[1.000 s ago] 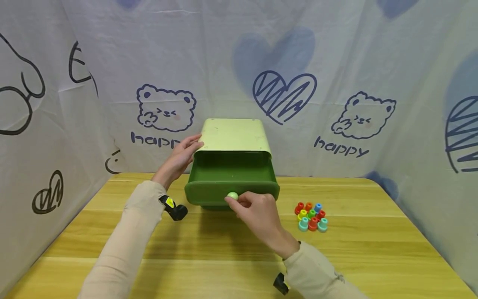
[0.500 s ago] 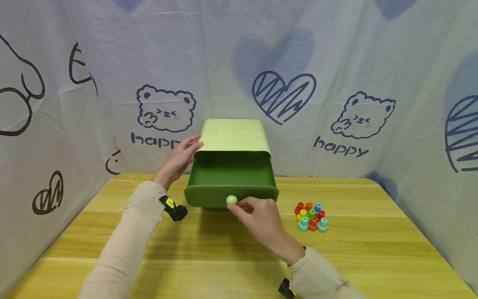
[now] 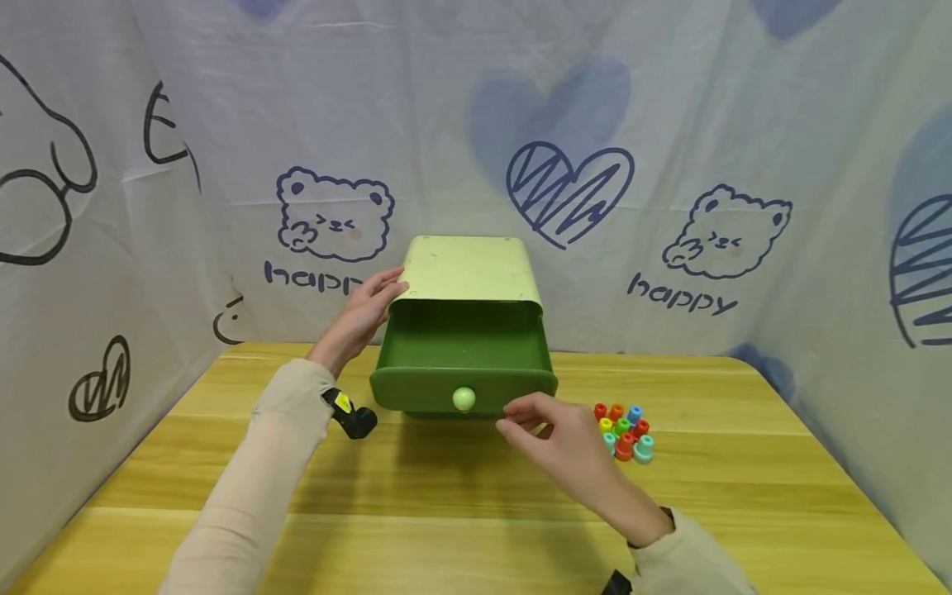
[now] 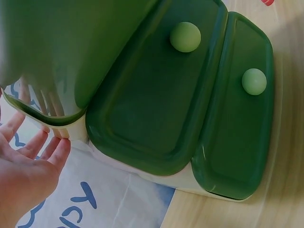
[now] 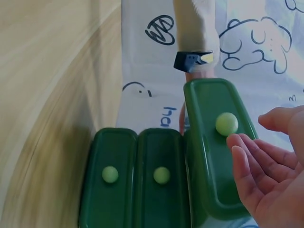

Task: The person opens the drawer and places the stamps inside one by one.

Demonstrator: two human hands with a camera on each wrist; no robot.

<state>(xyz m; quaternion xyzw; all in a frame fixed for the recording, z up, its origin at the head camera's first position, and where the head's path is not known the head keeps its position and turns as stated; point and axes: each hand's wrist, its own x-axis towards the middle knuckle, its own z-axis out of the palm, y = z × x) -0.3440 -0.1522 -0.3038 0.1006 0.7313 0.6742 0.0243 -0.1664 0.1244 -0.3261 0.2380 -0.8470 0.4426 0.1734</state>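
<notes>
A small cabinet with a pale yellow-green shell (image 3: 470,268) stands at the back of the table. Its top drawer (image 3: 412,388) is pulled out, and the inside visible from above holds nothing. My left hand (image 3: 355,318) rests against the shell's left side near the top, fingers extended along it. My right hand (image 3: 568,446) is to the right of the drawer's round light-green knob (image 3: 464,399), apart from it, with loosely bent fingers and nothing held. Two lower drawers (image 5: 111,204) with matching knobs are pushed in, seen in both wrist views.
Several coloured pegs (image 3: 623,446) in red, orange, yellow, green and blue stand grouped on the wooden table (image 3: 744,496) right of the cabinet, partly behind my right hand. A printed cloth (image 3: 580,99) hangs behind and along both sides.
My right hand has let go of the knob and moved right, toward the pegs. The drawer came out slightly further before that. My left hand has stayed on the shell.
</notes>
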